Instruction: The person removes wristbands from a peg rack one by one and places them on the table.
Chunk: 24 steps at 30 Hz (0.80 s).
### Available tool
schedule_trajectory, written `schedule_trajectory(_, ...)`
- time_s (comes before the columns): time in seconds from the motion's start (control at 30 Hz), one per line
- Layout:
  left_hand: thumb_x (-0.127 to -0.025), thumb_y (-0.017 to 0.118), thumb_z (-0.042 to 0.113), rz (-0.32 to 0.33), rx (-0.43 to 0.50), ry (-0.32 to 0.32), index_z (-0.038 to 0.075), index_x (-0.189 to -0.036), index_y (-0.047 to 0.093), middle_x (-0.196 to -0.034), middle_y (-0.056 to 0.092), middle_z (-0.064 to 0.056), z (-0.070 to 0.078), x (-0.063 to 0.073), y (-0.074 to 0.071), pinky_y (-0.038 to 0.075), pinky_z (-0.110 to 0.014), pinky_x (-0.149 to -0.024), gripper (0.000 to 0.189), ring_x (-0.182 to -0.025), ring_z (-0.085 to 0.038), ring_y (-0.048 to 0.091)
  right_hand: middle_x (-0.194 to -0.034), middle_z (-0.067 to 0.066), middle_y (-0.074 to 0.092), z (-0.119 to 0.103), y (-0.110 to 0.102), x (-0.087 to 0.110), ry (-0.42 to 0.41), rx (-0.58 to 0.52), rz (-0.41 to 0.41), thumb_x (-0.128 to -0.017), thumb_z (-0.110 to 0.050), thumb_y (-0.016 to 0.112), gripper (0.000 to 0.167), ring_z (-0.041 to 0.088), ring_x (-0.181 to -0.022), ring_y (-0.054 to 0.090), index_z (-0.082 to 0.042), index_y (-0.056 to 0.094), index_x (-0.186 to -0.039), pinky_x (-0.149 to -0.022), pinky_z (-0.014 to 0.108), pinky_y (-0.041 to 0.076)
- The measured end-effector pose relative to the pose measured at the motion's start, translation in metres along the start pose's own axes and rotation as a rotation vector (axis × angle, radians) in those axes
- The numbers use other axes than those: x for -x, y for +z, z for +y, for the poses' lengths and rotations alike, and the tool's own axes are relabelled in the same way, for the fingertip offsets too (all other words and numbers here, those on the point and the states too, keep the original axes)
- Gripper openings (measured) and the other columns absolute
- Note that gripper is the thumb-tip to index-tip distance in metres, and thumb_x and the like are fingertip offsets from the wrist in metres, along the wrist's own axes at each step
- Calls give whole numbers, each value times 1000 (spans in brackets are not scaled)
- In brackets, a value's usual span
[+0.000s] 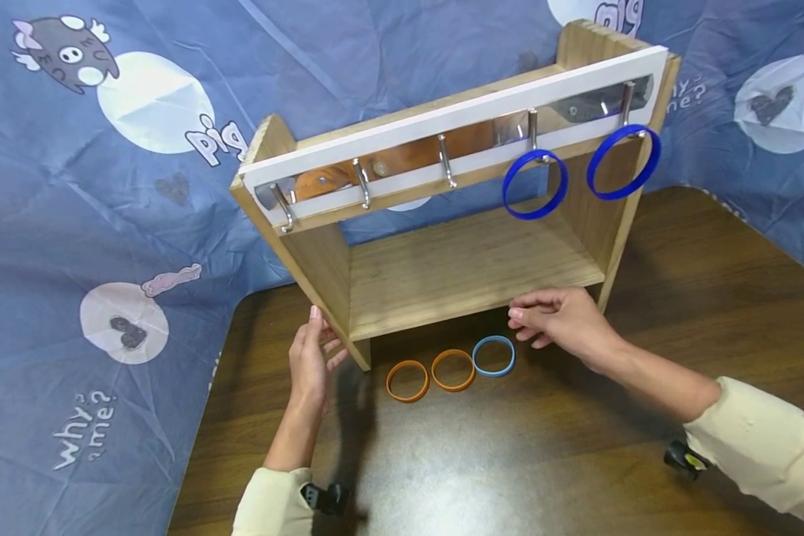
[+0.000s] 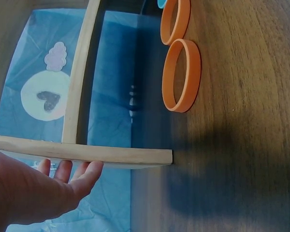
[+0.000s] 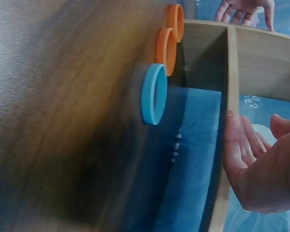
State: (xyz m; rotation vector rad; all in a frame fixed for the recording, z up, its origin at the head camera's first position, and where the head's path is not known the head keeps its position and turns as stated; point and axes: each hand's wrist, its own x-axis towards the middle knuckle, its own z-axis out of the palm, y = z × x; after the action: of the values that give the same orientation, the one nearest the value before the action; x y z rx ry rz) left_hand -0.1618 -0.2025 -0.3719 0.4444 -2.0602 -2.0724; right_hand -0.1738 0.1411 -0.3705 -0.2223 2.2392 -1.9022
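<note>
We had our left hand (image 1: 310, 357) against the left side panel (image 1: 301, 275) of a wooden rack (image 1: 469, 260), fingers loosely extended and touching it rather than wrapped round it. Our right hand (image 1: 566, 324) was at the front of the rack's lower shelf, toward its right end, its fingers relaxed and holding nothing; we could not tell whether its fingertips touched the board.

The rack stood upright near the back edge of the counter (image 1: 509, 461), between the two back corners. Before it, on the side toward the counter's front edge, three bands lay flat in a slanting row. A left orange band (image 1: 407, 400) was nearest the counter's left edge, a second orange band (image 1: 453, 389) came beside it, and a light blue band (image 1: 494, 374) ended the row, near our right hand.

Above, we saw five metal hooks (image 1: 360, 182) along a white-bordered strip (image 1: 375, 140). Two dark blue rings hung there, one (image 1: 532, 216) from the fourth hook from the left, the other (image 1: 616, 196) from the fifth. A blue printed cloth (image 1: 194, 417) hung behind the counter's back edge.
</note>
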Motion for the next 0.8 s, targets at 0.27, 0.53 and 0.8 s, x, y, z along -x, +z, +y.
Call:
schedule_trajectory(0.27,-100,41,50,-23,25,8,3,-111,47,-106,52,-11,0,0,0,48,-41,-90,49,-95,-20,57,-108,9,71,-21,-16,-4,-13,-522,-42,-93,-13,65,34,23,-87,71,-2,58,-123,-73,34,57)
schedule_trajectory(0.53,-100,41,50,-20,20,6,4,-109,46,-105,51,-10,0,1,1,49,-39,-88,48,-94,-19,57,-111,16,68,-38,-23,-10,-212,-887,-87,-95,-2,57,28,29,-85,71,-4,63,-122,-71,36,57)
schedule_trajectory(0.8,-100,40,50,-21,23,5,3,-110,46,-107,50,-11,1,1,1,48,-41,-90,49,-95,-20,56,-111,15,69,-57,-23,-13,-254,-1027,-75,-95,-5,56,30,29,-83,71,-5,63,-124,-68,33,57)
